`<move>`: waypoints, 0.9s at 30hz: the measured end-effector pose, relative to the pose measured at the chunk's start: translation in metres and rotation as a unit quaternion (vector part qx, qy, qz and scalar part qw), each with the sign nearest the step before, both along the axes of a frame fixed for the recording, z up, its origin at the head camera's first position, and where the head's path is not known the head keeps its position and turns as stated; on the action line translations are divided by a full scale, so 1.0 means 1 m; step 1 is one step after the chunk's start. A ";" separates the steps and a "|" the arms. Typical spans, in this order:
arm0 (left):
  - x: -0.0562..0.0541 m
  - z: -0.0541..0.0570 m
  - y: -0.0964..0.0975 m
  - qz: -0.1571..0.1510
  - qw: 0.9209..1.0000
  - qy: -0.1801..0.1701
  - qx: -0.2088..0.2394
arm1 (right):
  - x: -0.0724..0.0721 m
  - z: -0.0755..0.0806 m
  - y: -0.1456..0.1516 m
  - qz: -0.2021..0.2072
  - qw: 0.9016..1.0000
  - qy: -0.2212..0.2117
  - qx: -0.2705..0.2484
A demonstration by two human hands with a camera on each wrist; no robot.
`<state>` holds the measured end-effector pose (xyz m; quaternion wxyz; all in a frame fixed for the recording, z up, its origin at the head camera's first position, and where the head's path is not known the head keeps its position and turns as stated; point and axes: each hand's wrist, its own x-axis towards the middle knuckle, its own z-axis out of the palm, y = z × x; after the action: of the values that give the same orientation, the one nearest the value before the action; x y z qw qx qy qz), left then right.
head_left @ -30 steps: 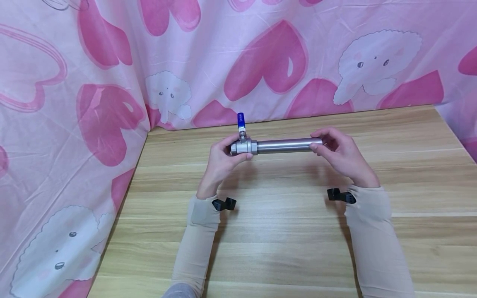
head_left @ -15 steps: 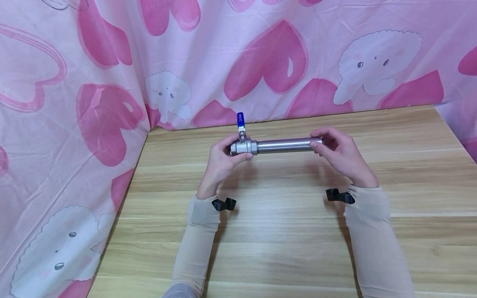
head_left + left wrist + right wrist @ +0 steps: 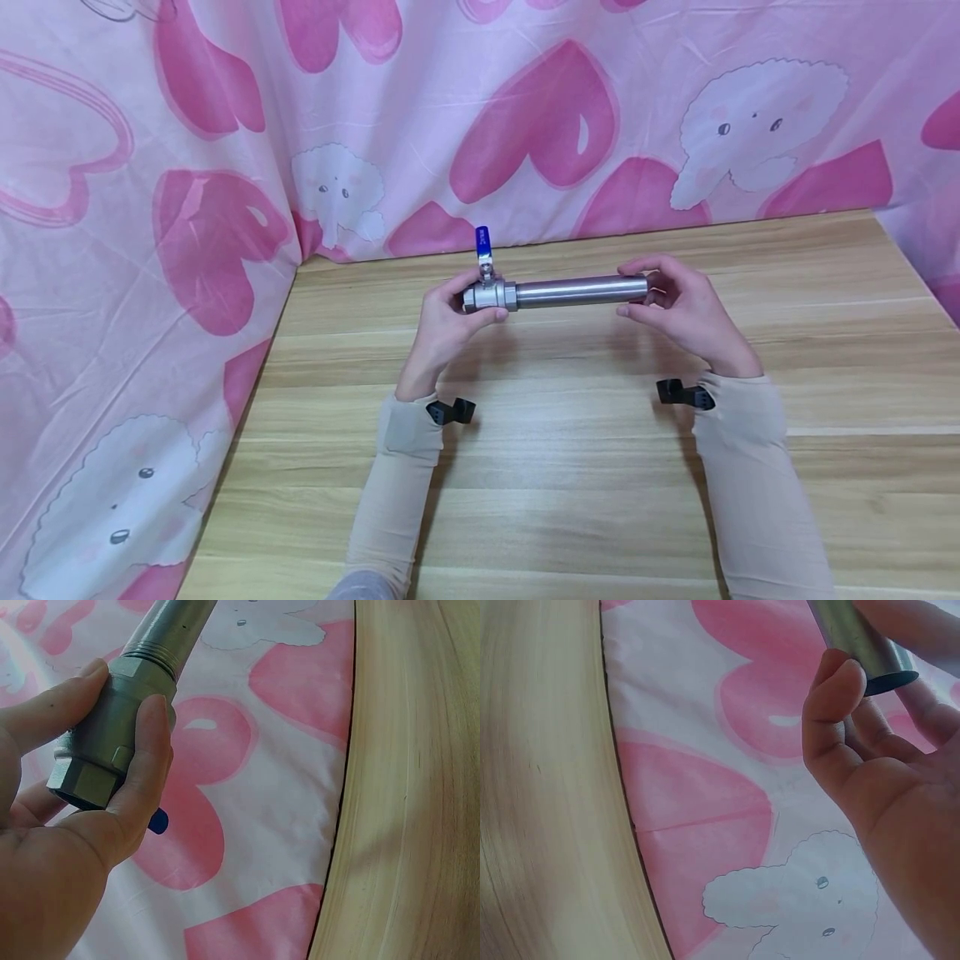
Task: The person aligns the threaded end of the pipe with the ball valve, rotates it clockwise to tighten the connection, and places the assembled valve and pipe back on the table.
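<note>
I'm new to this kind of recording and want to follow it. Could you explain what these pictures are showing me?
There is no robot here, only a person's bare left hand and right hand. The wide picture comes from a camera on the head, looking forward and down; the other two come from cameras on the wrists. The left hand holds a metal ball valve with a blue lever handle. A metal pipe extends from the valve, with some thread showing at the joint. The right hand curves around the pipe's other end; how firmly it grips, I can't tell. All this is above a wood-grain table, with pink heart-print cloth behind.
</note>
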<state>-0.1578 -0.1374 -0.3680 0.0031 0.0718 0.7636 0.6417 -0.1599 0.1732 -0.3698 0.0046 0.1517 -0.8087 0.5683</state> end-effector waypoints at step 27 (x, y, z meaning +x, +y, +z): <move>0.000 0.000 -0.001 -0.008 1.000 0.008 -0.003 | 0.001 0.001 0.000 -0.021 0.999 0.029 0.032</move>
<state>-0.1577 -0.1385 -0.3679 0.0030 0.0830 0.7652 0.6384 -0.1591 0.1731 -0.3693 0.0346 0.1514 -0.8292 0.5369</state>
